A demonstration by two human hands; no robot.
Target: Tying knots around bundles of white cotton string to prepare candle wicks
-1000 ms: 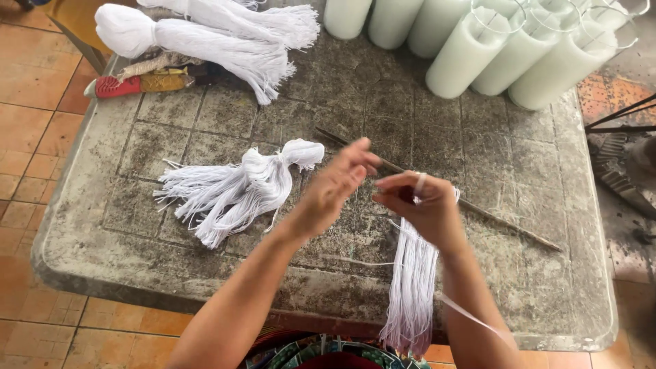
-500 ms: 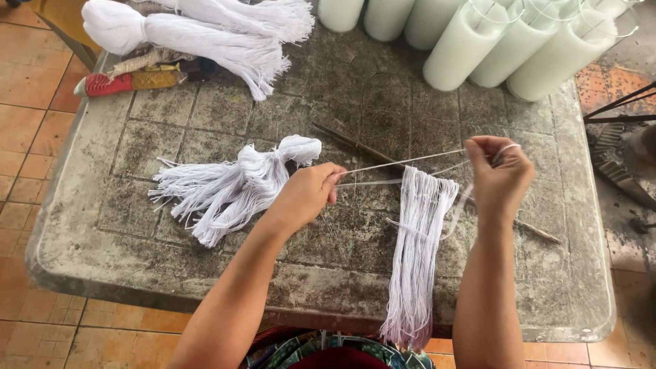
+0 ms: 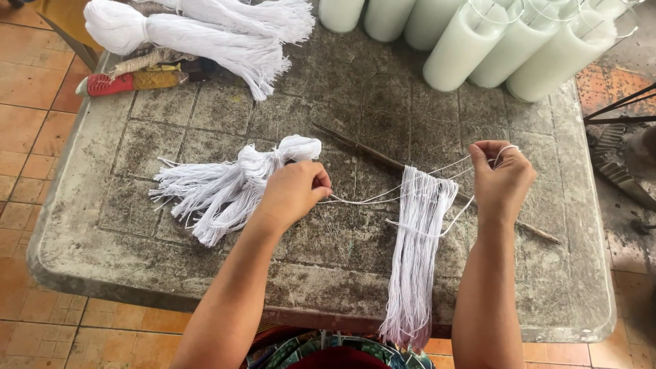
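String [image 3: 383, 198] stretches between our hands, left hand [image 3: 294, 193] and right hand [image 3: 502, 179] both pinched shut on it, mid-tie around the hanging strand bundle [image 3: 418, 253]; we judge cinching comes next.

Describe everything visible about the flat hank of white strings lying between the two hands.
The flat hank of white strings lies lengthwise on the grey table, its strands thin, like cotton, and roughly parallel. Its far end rests across a thin dark stick; its near end hangs frayed over the table's front edge. A loose strand crosses it, pinched by the left hand and right hand.
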